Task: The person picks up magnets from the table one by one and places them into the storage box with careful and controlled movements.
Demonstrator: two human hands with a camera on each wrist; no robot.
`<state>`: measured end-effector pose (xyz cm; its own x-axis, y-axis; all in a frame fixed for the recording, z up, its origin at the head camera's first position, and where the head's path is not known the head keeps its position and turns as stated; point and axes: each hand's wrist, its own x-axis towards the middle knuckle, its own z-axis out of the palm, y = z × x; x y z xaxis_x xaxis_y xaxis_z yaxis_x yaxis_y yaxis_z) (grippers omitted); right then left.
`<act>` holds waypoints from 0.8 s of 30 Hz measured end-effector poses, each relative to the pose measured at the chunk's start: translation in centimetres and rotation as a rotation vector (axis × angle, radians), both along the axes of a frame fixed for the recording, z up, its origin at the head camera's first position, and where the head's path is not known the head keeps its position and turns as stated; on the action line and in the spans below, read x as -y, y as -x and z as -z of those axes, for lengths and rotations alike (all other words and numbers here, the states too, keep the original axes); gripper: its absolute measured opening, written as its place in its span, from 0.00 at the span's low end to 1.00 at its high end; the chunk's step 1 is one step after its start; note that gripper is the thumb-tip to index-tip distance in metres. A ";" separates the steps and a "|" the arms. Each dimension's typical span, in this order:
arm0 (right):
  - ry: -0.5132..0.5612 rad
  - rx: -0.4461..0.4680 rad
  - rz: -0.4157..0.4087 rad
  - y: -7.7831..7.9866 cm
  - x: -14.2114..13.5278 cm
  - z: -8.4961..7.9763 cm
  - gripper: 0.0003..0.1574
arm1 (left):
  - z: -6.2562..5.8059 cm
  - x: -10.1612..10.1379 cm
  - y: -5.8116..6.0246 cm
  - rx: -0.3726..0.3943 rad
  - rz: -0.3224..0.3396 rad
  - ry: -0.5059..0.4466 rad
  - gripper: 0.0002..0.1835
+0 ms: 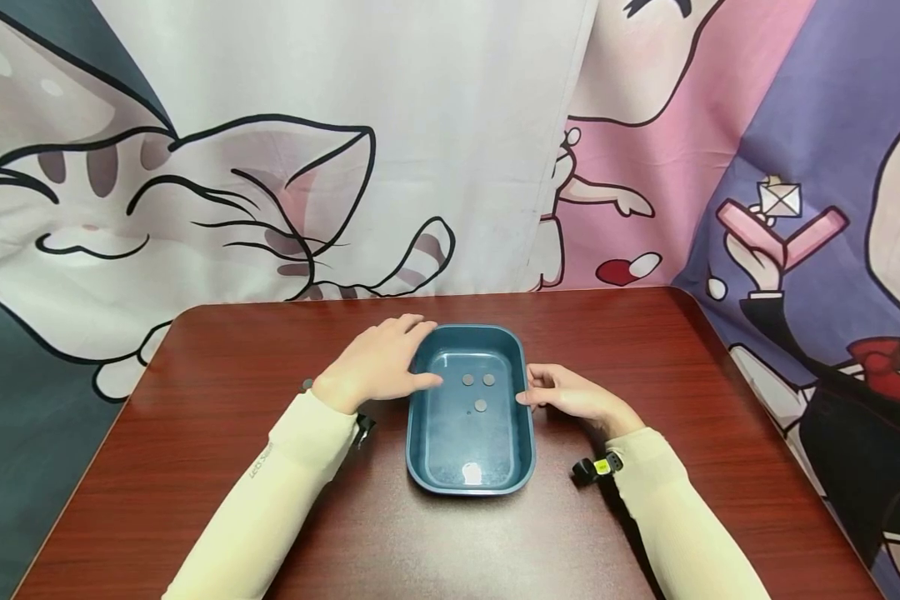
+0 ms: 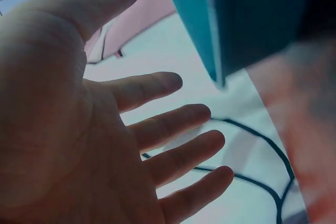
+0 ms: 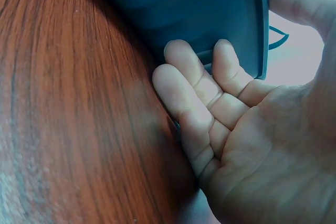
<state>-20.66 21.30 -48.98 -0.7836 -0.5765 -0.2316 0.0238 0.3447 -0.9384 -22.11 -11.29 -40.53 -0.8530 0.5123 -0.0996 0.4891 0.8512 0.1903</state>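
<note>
A blue rectangular tray (image 1: 450, 454) with rounded corners sits on the table, its long side running away from me. Inside lie three small grey coin-like discs (image 1: 481, 406), towards the far half. My left hand (image 1: 378, 358) is spread at the far left rim, thumb reaching over the edge; in the left wrist view its fingers are extended, with the tray wall (image 2: 252, 24) above them. At the right side, my right hand (image 1: 573, 392) grips the tray's edge, thumb at the rim and curled fingers (image 3: 184, 59) against the outer wall.
The reddish-brown wooden table (image 1: 225, 400) extends around the tray on all sides. Behind it hangs a cartoon-printed curtain (image 1: 457, 108), close to the table's back edge. Small dark cameras are strapped at both wrists, the right one (image 1: 587, 472) hanging low over the tabletop.
</note>
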 end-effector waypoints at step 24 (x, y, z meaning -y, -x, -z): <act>-0.019 -0.010 0.001 0.1 0.0 0.0 0.15 | 3.8 12.1 -1.6 -0.004 -0.160 -0.019 0.46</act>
